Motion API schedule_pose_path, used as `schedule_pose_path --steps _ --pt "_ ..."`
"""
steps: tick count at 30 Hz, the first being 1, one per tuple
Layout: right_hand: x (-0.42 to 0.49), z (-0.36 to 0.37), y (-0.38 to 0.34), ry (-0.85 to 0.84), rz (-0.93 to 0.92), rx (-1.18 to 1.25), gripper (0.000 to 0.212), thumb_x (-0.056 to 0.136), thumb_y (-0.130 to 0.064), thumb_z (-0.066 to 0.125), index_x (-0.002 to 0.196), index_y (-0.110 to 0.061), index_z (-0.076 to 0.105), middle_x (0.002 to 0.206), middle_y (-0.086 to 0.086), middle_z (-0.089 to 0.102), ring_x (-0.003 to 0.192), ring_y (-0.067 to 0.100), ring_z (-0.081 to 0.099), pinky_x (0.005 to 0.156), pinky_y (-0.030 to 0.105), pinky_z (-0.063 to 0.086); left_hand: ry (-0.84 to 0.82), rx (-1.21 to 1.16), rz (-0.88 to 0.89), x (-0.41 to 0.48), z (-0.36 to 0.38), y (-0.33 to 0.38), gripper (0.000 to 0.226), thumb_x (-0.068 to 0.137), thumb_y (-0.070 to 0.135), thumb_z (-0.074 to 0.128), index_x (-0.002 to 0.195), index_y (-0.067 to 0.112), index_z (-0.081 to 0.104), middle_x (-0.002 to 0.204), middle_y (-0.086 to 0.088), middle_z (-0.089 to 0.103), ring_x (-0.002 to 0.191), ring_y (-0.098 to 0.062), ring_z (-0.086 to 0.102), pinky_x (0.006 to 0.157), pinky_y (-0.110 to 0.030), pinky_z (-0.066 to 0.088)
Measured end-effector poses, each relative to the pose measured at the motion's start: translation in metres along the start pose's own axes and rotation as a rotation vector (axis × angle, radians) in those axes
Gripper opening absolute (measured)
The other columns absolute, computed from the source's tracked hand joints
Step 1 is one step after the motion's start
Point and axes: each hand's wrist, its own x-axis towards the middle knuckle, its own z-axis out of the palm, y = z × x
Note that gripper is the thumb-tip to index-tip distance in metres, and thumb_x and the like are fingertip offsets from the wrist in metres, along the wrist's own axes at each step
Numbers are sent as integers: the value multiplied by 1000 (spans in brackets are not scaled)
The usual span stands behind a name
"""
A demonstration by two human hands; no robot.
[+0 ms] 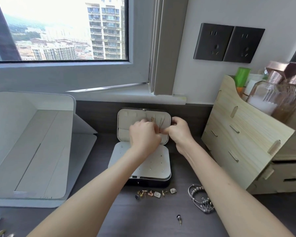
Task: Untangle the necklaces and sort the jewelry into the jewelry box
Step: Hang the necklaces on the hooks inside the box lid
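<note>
The jewelry box stands open on the dark desk, its cream lid upright against the wall. Both of my hands are at the lid's inner face. My left hand and my right hand each pinch a thin necklace chain that hangs from a hook in the lid. A second gold necklace hangs beside it. In front of the box lie several earrings in a row, a single dark stud nearer me, and silver bracelets partly under my right forearm.
A white open-topped organizer fills the left of the desk. A wooden drawer unit with bottles on top stands at the right. Window sill and wall sockets lie behind the box.
</note>
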Motion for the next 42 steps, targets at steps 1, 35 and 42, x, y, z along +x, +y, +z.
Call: schedule_pose_path --steps 1,35,42 --pt "-1 -1 0 -13 -8 2 34 69 14 65 99 -2 63 95 12 68 85 19 63 70 25 52 12 4 7 -2 0 0 27 77 14 52 94 25 70 99 -4 61 94 -26 53 74 -29 32" --pt "12 3 -7 50 -111 -420 35 86 5 50 118 -8 58 116 10 62 109 25 56 83 32 48 68 -31 -79 -32 -71 -53 37 76 5 45 94 24 71 96 -3 58 95 -27 52 81 -33 38" --pt "-33 -6 -23 155 -320 -626 38 84 5 49 120 -4 56 113 11 62 105 25 56 79 25 41 105 -34 -49 -51 -94 -70 34 78 4 47 89 25 72 91 -2 59 91 -26 55 76 -30 41"
